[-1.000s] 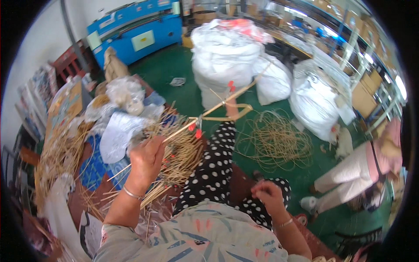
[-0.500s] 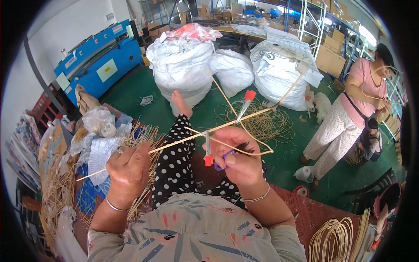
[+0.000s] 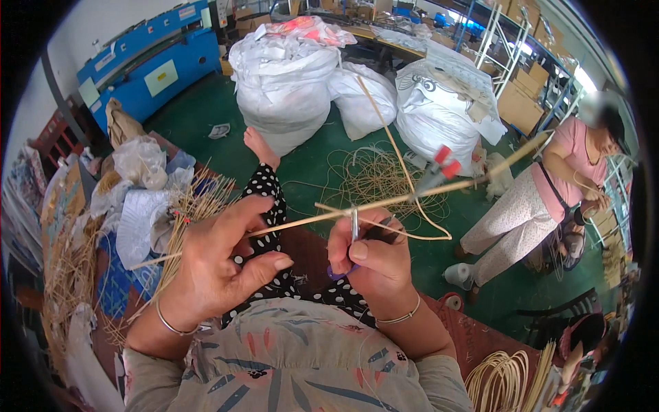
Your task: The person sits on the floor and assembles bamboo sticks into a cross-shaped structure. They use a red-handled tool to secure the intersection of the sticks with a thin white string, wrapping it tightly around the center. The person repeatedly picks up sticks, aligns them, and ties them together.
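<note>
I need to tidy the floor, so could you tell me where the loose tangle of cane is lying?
In the head view, the tangle of cane lies on the green floor, upper centre, before the white sacks.

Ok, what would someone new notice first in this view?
The two hands at centre: the left hand and right hand hold thin rattan canes crossing in front, with red clips pinned on them. Behind, big white sacks stand on the green floor, beside a loose coil of cane.

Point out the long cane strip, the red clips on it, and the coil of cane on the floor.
long cane strip (image 3: pixel 302 221), head view, mid-length.
red clips (image 3: pixel 445 162), head view, red handles.
coil of cane (image 3: pixel 374 175), head view, tangled middle.
</note>
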Action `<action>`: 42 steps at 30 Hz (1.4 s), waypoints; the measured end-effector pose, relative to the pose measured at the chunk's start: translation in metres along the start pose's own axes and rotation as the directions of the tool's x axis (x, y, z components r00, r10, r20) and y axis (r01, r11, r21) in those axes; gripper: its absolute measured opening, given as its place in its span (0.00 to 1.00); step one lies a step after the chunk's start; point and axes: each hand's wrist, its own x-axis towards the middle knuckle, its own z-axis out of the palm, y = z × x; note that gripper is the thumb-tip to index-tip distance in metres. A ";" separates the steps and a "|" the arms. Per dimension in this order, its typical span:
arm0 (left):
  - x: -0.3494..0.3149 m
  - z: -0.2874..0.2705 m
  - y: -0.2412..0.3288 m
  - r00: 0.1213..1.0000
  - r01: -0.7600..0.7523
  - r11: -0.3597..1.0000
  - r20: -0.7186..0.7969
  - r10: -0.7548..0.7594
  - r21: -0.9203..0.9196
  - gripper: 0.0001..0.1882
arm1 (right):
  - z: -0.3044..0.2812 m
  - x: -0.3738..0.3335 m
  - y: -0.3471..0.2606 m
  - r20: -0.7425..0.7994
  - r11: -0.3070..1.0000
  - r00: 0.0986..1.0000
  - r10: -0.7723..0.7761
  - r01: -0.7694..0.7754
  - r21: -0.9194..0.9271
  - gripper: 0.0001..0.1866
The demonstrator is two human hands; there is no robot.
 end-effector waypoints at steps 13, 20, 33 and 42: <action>0.044 -0.009 -0.007 0.970 0.067 0.868 0.238 0.059 -0.492 0.04 | 0.008 0.025 0.005 0.209 0.980 0.972 0.107 -0.068 -0.185 0.16; 0.039 -0.006 -0.020 0.875 -0.087 0.922 0.414 0.252 -0.377 0.07 | -0.006 0.051 -0.016 0.330 0.950 0.929 0.166 -0.062 -0.305 0.11; 0.030 -0.013 -0.003 0.741 -0.118 0.899 0.565 0.362 -0.421 0.10 | 0.024 0.076 -0.020 0.945 1.000 0.328 0.005 -0.011 -0.001 0.11; 0.046 0.014 -0.028 0.987 -0.141 0.958 0.038 0.155 -0.249 0.03 | -0.021 0.073 0.018 0.267 0.973 0.947 0.179 -0.130 -0.190 0.03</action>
